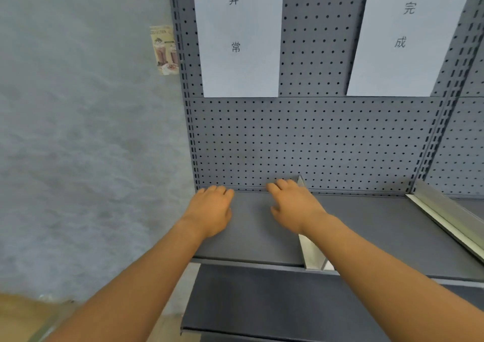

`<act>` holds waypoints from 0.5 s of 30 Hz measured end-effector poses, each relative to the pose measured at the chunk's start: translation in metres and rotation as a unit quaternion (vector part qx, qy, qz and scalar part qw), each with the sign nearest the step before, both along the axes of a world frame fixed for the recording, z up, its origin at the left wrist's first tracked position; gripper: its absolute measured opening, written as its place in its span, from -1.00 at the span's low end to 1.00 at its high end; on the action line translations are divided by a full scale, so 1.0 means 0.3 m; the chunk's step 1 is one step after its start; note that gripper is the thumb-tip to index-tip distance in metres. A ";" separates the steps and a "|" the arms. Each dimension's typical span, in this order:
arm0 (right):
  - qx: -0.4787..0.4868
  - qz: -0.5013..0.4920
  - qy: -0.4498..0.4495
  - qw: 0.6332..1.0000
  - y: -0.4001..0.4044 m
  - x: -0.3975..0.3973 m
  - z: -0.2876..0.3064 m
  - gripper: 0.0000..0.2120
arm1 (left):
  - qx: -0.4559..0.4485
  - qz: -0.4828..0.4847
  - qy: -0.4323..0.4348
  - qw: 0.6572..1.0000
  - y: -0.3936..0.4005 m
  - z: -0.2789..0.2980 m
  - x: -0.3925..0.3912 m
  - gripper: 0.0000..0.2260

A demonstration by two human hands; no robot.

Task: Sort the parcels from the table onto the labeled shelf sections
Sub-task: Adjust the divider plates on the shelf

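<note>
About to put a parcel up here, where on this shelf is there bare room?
Right section: bare shelf between the middle divider and the right divider. Left section under the left paper label: crowded, left hand and right hand over it, a bare strip between them.

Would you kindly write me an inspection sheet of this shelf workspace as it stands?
Surface: grey shelf, bare where visible, split by a metal divider.
Job's things: no parcels seen; paper label 异常 above the left section, paper label 完成 above the right section.
Clutter: nothing seen.
Hands: left hand and right hand both empty, fingers relaxed, in the left section.
Cables: nothing seen.
Surroundings: pegboard back panel; blue-grey wall with a drinks poster; lower shelf.
</note>
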State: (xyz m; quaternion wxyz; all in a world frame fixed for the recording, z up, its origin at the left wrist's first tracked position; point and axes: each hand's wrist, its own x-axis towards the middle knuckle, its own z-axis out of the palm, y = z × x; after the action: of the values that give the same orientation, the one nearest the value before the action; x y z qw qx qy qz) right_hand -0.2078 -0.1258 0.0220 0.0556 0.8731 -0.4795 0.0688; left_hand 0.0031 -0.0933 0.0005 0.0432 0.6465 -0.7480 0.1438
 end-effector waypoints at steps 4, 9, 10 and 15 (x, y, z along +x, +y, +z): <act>-0.035 0.063 0.011 0.997 0.027 0.121 0.020 -0.59 | -0.019 0.054 -0.024 0.998 0.112 0.074 0.082 -0.68; -0.049 0.157 -0.007 0.986 0.098 0.233 0.044 -0.56 | -0.035 0.145 -0.032 0.988 0.316 0.109 0.161 -0.70; -0.050 0.177 -0.012 0.983 0.118 0.252 0.048 -0.56 | -0.037 0.165 -0.028 0.985 0.363 0.109 0.170 -0.70; -0.030 0.267 -0.029 0.963 0.250 0.335 0.032 -0.52 | -0.032 0.260 -0.021 0.965 0.612 0.084 0.182 -0.70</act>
State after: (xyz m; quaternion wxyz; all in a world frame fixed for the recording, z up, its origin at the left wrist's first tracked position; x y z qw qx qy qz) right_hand -0.1073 -0.0508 0.0317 0.0474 0.9648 -0.2286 0.1210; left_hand 0.0576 0.0902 0.0257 0.0093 0.8135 -0.5503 0.1880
